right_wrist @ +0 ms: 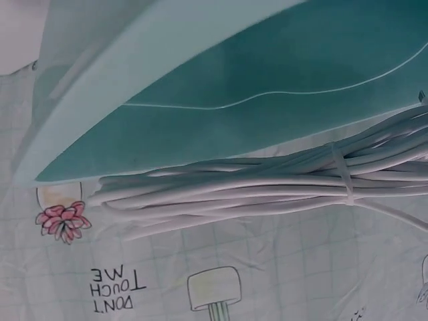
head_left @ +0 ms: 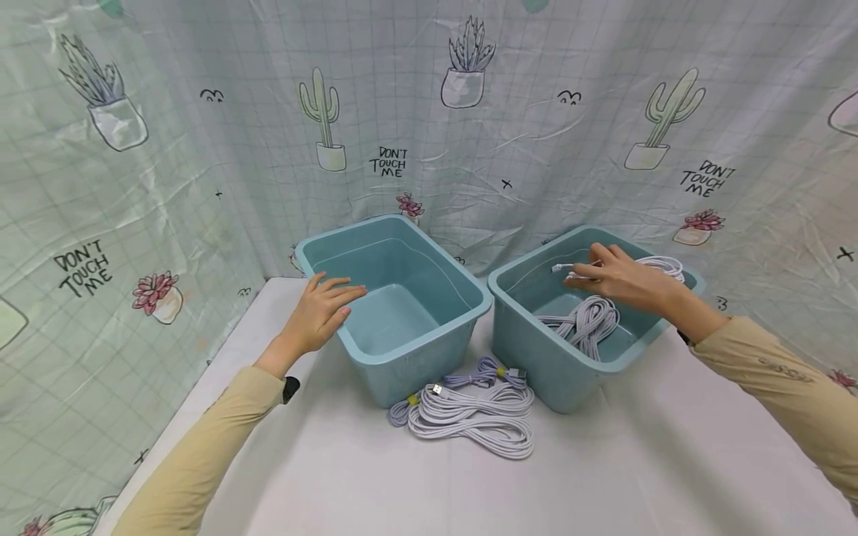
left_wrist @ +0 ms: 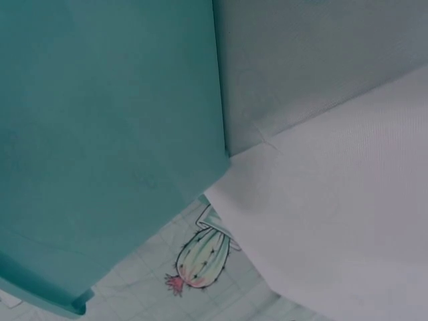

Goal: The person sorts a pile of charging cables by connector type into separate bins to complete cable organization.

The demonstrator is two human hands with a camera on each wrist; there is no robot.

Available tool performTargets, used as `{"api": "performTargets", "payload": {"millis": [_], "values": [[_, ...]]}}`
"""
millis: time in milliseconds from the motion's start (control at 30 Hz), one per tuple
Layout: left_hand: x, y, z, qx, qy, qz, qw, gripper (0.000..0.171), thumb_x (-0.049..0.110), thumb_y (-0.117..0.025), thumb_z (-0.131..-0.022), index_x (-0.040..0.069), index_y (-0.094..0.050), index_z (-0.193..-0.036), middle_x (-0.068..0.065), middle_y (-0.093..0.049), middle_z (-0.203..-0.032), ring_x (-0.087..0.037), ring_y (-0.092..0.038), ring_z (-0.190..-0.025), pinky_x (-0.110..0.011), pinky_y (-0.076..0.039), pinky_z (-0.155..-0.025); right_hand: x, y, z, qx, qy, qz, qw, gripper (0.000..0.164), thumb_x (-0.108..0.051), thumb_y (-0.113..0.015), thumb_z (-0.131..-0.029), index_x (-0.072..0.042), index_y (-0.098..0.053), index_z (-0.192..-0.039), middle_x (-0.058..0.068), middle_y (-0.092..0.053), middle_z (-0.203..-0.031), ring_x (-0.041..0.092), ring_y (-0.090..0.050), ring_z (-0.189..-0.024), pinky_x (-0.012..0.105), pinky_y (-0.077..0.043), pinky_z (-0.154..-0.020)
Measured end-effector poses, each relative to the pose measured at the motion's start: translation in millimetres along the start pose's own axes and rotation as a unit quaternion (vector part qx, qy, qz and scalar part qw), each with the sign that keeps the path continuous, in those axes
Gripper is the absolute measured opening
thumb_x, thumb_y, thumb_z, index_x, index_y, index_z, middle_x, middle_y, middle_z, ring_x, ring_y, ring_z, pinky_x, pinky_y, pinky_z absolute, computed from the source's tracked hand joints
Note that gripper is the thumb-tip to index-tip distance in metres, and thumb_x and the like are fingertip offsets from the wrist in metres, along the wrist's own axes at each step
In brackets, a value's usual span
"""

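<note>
Over the right blue-green bin (head_left: 556,380), my right hand (head_left: 620,279) holds a bundled white cable (head_left: 660,264), with a connector end (head_left: 563,267) poking out past the fingertips. In the right wrist view the same bundle (right_wrist: 267,187) is cinched by a thin white tie, close by the bin's wall. Another coiled white cable (head_left: 590,324) lies inside that bin, below the hand. My left hand (head_left: 325,309) is at the near-left rim of the left bin (head_left: 429,339), fingers extended, holding nothing. That bin's interior shows only its bare floor. The left wrist view shows its outer wall (left_wrist: 107,134) but no hand.
On the white table (head_left: 415,491), in front of and between the bins, lie coiled white cables (head_left: 476,420) and pale purple cables (head_left: 492,372) with yellow ties. A curtain (head_left: 429,126) printed with cacti hangs right behind the bins and along the left side.
</note>
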State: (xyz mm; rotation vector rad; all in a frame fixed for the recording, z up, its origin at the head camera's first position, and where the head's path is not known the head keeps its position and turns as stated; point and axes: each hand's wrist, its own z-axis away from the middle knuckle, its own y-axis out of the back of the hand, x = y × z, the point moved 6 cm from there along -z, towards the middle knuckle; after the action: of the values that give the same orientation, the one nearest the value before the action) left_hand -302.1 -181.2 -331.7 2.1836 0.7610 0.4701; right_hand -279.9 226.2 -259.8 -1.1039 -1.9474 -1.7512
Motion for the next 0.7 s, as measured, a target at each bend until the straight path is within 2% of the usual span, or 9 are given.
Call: {"api": "performTargets", "payload": {"millis": [200, 333, 433, 467, 533, 600, 667, 700], "values": [[0.1, -1.7, -0.8, 0.003, -0.001, 0.003, 1.0, 0.058, 0.045, -0.019, -0.096, 0.01, -0.061, -0.116, -0.009, -0.063, -0.113, -0.032, -0.05, -0.112, -0.06, -0.02, -0.1, 5, -6, 1, 0.004, -0.008, -0.016, 1.0, 0.052, -0.001, -0.077, -0.051, -0.012, -0.068, -0.101, 0.006, -0.044, -0.094, 0.024, -0.036, -0.074, 0.033, -0.032, -0.058], [0.9, -2.3, -1.4, 0.003, 0.0, 0.003, 1.0, 0.056, 0.044, -0.02, -0.096, 0.011, -0.061, -0.116, -0.009, -0.063, -0.113, -0.032, -0.05, -0.112, -0.06, -0.02, -0.101, 9, -13, 3, 0.003, -0.01, -0.014, 1.0, 0.054, 0.001, -0.076, -0.051, -0.013, -0.067, -0.102, 0.009, -0.048, -0.098, 0.027, -0.042, -0.081, 0.039, -0.041, -0.062], [0.9, -3.2, -0.8, -0.001, 0.003, 0.0, 1.0, 0.054, 0.043, -0.022, -0.096, 0.011, -0.06, -0.116, -0.009, -0.063, -0.114, -0.032, -0.05, -0.112, -0.059, -0.02, -0.101, 8, -20, 7, -0.017, -0.004, -0.003, 1.0, 0.049, -0.004, -0.076, -0.058, -0.017, -0.067, -0.104, 0.011, -0.052, -0.103, 0.03, -0.046, -0.087, 0.045, -0.044, -0.065], [0.9, -3.3, -0.6, -0.003, 0.003, 0.0, 1.0, 0.055, 0.043, -0.021, -0.096, 0.011, -0.06, -0.116, -0.01, -0.063, -0.114, -0.032, -0.05, -0.112, -0.059, -0.02, -0.101, 7, -22, 9, -0.022, -0.004, -0.004, 1.0, 0.038, -0.01, -0.072, -0.067, -0.018, -0.067, -0.105, 0.011, -0.053, -0.105, 0.03, -0.046, -0.089, 0.046, -0.044, -0.066], [1.2, -2.8, -0.2, -0.004, 0.003, 0.002, 1.0, 0.058, 0.045, -0.019, -0.096, 0.01, -0.061, -0.116, -0.01, -0.063, -0.114, -0.032, -0.051, -0.111, -0.059, -0.02, -0.101, 6, -24, 12, -0.024, -0.003, -0.004, 1.0, 0.022, -0.024, -0.055, -0.086, -0.02, -0.067, -0.104, 0.011, -0.055, -0.106, 0.03, -0.047, -0.09, 0.045, -0.043, -0.065], [1.3, -1.8, 0.1, -0.002, 0.002, 0.002, 1.0, 0.062, 0.047, -0.016, -0.096, 0.01, -0.061, -0.116, -0.01, -0.063, -0.113, -0.032, -0.051, -0.111, -0.059, -0.02, -0.101, 5, -23, 15, -0.017, -0.01, -0.013, 1.0, 0.042, -0.038, -0.03, -0.095, -0.02, -0.067, -0.104, 0.011, -0.057, -0.106, 0.03, -0.048, -0.09, 0.044, -0.042, -0.064], [1.1, -0.9, 0.2, 0.003, 0.002, 0.002, 1.0, 0.059, 0.045, -0.019, -0.096, 0.009, -0.061, -0.115, -0.011, -0.063, -0.113, -0.032, -0.051, -0.11, -0.06, -0.021, -0.1, 5, -21, 16, -0.004, -0.02, -0.02, 1.0, 0.066, -0.042, -0.005, -0.094, -0.02, -0.067, -0.103, 0.011, -0.057, -0.105, 0.03, -0.048, -0.089, 0.044, -0.042, -0.063], [1.2, -0.3, 0.2, 0.005, 0.002, 0.002, 1.0, 0.059, 0.045, -0.019, -0.096, 0.009, -0.061, -0.115, -0.011, -0.063, -0.112, -0.032, -0.051, -0.11, -0.06, -0.021, -0.099, 5, -20, 16, 0.001, -0.024, -0.023, 0.999, 0.069, -0.042, -0.003, -0.094, -0.019, -0.068, -0.102, 0.011, -0.057, -0.105, 0.03, -0.048, -0.089, 0.044, -0.041, -0.062]]}}
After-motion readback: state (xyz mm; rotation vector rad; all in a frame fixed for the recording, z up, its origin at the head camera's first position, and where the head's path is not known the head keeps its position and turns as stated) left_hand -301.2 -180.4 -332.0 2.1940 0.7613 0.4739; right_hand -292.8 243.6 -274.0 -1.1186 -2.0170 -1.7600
